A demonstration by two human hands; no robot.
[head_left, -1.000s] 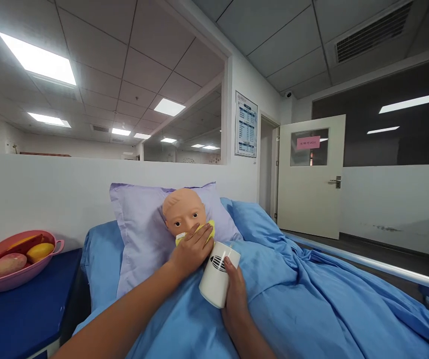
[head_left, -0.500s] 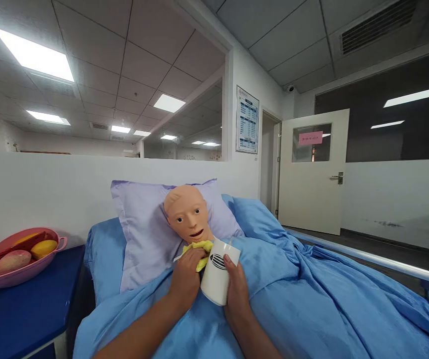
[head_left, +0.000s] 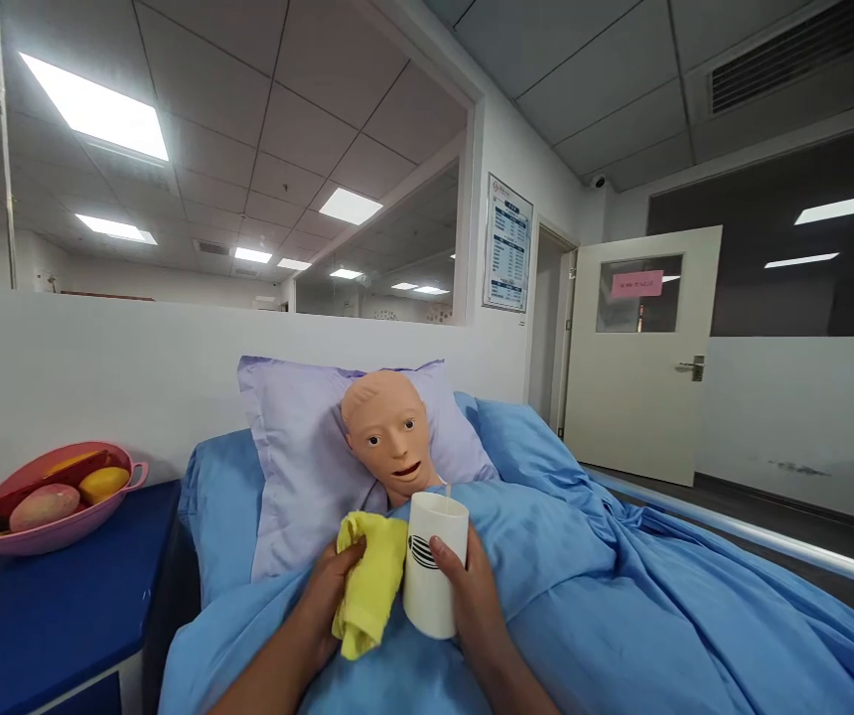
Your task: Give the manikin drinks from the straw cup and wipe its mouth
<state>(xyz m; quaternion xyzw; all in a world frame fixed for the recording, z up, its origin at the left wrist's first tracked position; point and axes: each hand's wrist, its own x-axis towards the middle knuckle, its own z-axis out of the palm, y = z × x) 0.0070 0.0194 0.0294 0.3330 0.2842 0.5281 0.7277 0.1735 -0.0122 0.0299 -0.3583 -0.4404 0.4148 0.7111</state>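
Observation:
A training manikin's head (head_left: 389,433) rests on a lilac pillow (head_left: 300,467) in a bed under a blue cover (head_left: 621,606). My left hand (head_left: 327,596) is closed on a yellow cloth (head_left: 368,584), which hangs over the cover below the manikin's chin. Beside it, my right hand (head_left: 468,586) grips a white mug (head_left: 433,561) with a dark striped logo, held upright just in front of the manikin's chest. A thin straw-like stick shows at the mug's rim.
A pink bowl of fruit (head_left: 47,501) sits on a dark blue bedside cabinet (head_left: 55,606) at the left. A metal bed rail (head_left: 770,541) runs along the right. Behind stand a white partition wall, a wall notice (head_left: 507,245) and a half-open door (head_left: 640,357).
My left hand has drawn the yellow cloth down from the manikin's mouth to the bed cover. The mug has tipped back to upright. The view has shifted slightly.

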